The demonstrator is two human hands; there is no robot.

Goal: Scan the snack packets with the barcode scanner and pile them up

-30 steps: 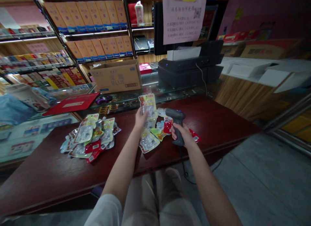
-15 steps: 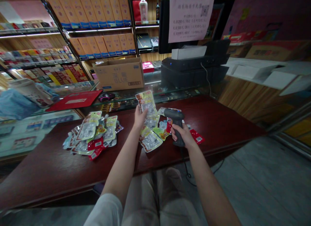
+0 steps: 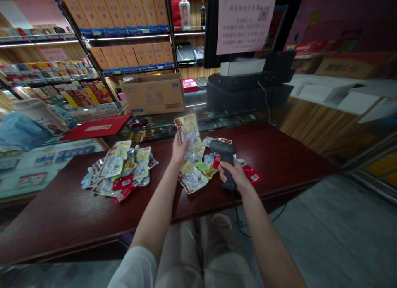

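My left hand (image 3: pixel 180 149) is closed on a yellow and clear snack packet (image 3: pixel 188 129), held up with its printed back towards me. Wrapped round the grip of a black barcode scanner (image 3: pixel 223 149) is my right hand (image 3: pixel 233 173); the scanner's head points left, towards that packet. Below and between my hands lie several packets (image 3: pixel 192 178) in yellow, green and red, partly hidden by the scanner. A larger heap of similar snack packets (image 3: pixel 113 168) rests on the dark red table to the left of my left forearm.
The wooden table (image 3: pixel 279 155) borders a glass counter. On the counter are a cardboard box (image 3: pixel 151 94), a red folder (image 3: pixel 96 127), a computer mouse (image 3: pixel 137 122) and a monitor with a paper sign (image 3: pixel 245 23). The scanner's cable (image 3: pixel 237 213) hangs over the table's front edge.
Almost nothing differs. The view has shifted very slightly; both hands keep their holds on the packet and the barcode scanner in nearly the same places.
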